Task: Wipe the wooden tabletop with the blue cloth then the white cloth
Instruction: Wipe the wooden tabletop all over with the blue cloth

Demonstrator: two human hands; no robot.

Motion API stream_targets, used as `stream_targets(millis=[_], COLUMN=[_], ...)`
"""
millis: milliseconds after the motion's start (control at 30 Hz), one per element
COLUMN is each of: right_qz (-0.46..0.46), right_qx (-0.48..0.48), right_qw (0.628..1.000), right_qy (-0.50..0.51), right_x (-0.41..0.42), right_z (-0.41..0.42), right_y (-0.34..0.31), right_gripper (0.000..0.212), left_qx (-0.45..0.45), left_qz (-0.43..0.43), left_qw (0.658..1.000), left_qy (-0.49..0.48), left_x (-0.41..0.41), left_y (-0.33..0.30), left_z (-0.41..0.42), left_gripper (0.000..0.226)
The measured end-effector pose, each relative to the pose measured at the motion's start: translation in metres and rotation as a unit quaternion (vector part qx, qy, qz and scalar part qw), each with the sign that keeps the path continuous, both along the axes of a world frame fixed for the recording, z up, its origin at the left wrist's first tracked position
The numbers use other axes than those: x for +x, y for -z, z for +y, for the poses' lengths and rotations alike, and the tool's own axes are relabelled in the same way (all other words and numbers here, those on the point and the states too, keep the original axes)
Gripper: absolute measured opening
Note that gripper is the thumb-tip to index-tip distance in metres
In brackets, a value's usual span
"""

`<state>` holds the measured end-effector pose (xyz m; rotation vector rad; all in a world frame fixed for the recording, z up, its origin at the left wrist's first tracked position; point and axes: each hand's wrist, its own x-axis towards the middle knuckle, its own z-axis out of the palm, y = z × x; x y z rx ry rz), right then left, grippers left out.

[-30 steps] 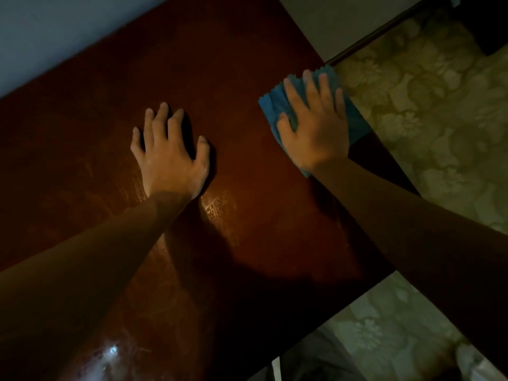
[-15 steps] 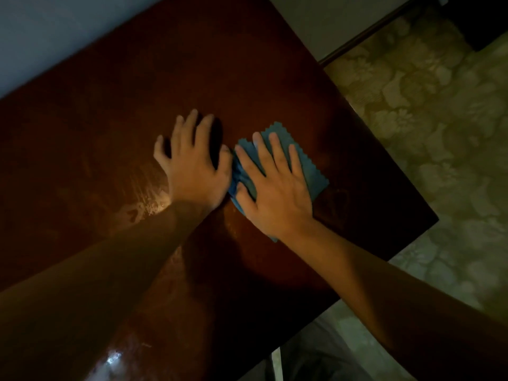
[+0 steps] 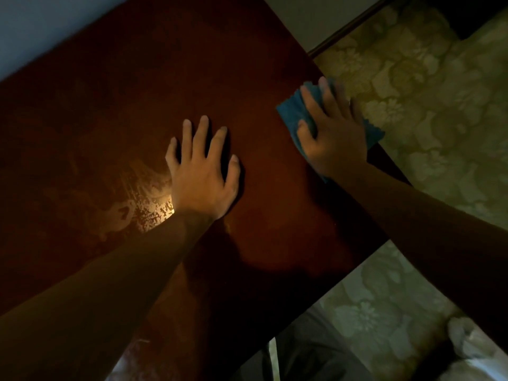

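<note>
The dark reddish wooden tabletop (image 3: 137,105) fills the left and middle of the view. My right hand (image 3: 334,138) presses flat, fingers spread, on the blue cloth (image 3: 292,112) at the table's right edge; part of the cloth hangs past the edge. My left hand (image 3: 203,171) rests flat on the bare wood at the middle, fingers spread, holding nothing. A pale, whitish thing (image 3: 478,350) shows at the bottom right corner; I cannot tell whether it is the white cloth.
Floral-patterned floor (image 3: 439,133) lies beyond the table's right and near edges. A pale wall (image 3: 41,23) runs along the table's far side. A bright reflection (image 3: 148,207) gleams on the wood left of my left wrist.
My right hand has slid the blue cloth from beside my left hand out to the table's right edge. My left hand stays pressed on the wood.
</note>
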<state>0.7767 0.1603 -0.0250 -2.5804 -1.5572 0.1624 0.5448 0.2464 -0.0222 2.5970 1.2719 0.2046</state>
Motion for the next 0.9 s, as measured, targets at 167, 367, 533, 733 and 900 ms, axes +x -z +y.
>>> stream_targets(millis=[167, 367, 533, 733, 900], right_qz=[-0.011, 0.018, 0.021, 0.033, 0.032], right_qx=[-0.025, -0.024, -0.025, 0.02, 0.045], right_qw=[0.998, 0.999, 0.998, 0.993, 0.994], right_qy=[0.054, -0.011, -0.059, -0.114, -0.096], right_x=[-0.041, -0.139, -0.168, -0.138, -0.085], right_z=[-0.013, -0.044, -0.059, -0.063, -0.064], right_y=[-0.004, -0.006, -0.005, -0.002, 0.001], right_gripper=[0.064, 0.066, 0.062, 0.057, 0.058], left_qx=[-0.003, -0.011, -0.011, -0.014, -0.01], left_qz=[-0.011, -0.027, -0.028, -0.023, -0.015], left_qw=[1.0, 0.999, 0.999, 1.0, 1.0], left_qy=[-0.003, -0.012, -0.01, -0.014, 0.024], left_x=[0.001, 0.001, 0.0, 0.002, 0.019], left_y=[0.001, -0.002, -0.005, -0.008, -0.013], left_z=[-0.001, -0.001, -0.003, -0.006, -0.026], left_gripper=[0.054, 0.058, 0.061, 0.058, 0.051])
